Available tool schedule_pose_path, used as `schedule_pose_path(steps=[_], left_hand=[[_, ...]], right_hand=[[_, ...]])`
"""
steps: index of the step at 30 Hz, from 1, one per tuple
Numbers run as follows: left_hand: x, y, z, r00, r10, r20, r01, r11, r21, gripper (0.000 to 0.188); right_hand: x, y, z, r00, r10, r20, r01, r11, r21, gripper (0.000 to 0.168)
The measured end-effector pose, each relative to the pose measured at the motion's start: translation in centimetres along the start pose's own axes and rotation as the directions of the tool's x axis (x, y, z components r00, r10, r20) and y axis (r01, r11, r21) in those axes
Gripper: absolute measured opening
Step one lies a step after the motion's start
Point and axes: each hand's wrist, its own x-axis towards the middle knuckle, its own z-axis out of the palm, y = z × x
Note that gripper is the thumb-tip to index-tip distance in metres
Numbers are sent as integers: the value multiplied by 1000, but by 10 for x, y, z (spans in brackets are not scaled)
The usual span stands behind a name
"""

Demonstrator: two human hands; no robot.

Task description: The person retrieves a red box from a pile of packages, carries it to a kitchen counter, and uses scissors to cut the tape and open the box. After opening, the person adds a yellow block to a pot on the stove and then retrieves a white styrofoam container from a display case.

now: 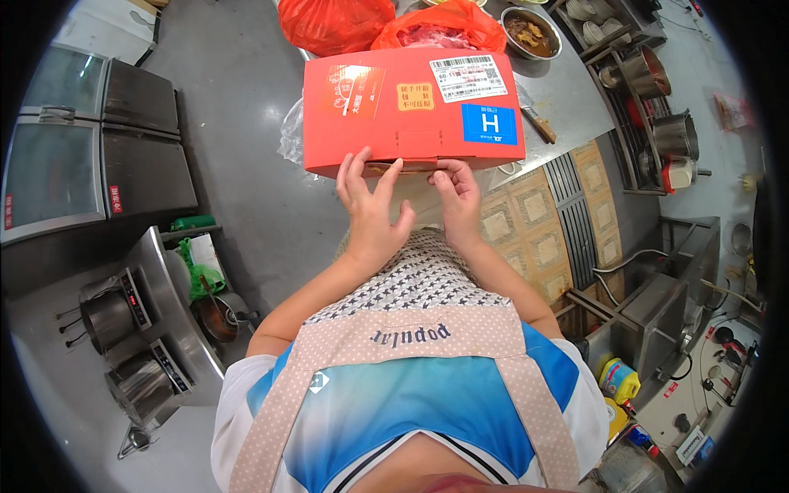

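A red cardboard box (363, 123) with printed panels, a white barcode label and a blue sticker rests on the metal table in front of me. At its near edge a front flap (419, 165) stands slightly apart, leaving a narrow dark gap. My left hand (376, 209) has its fingers spread, with the fingertips against this edge and the thumb free of the box. On the other side of the flap, my right hand (459, 200) has curled fingers, thumb and forefinger pinching the edge. The inside of the box is hidden.
Behind the box are a tied red plastic bag (336, 24), an open red bag of raw meat (434, 37) and a steel bowl of food in brown liquid (530, 34). A knife (539, 123) lies close to the box's right side. Clear plastic (293, 135) is at its left.
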Motion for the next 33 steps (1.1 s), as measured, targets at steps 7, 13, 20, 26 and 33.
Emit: schedule_pose_path(steps=[7,13,20,26,33], left_hand=[[9,-7,10,992,-55,-112,53,998,-23,36],[9,-12,15,991,-37,-128,40,999,15,32],[-3,4,-14,992,126,8,-126,977,173,45],[-14,8,-11,974,23,225,69,917,-393,64],[-15,10,6,992,10,124,44,906,-421,71]], right_hand=[[5,8,4,995,-17,-95,20,999,26,8],[6,17,-6,998,-44,-35,45,999,11,7],[9,9,-11,999,-48,7,48,994,-94,10],[6,5,-4,994,-107,-11,104,983,-150,11],[6,3,-5,995,-101,-8,100,992,-84,10]])
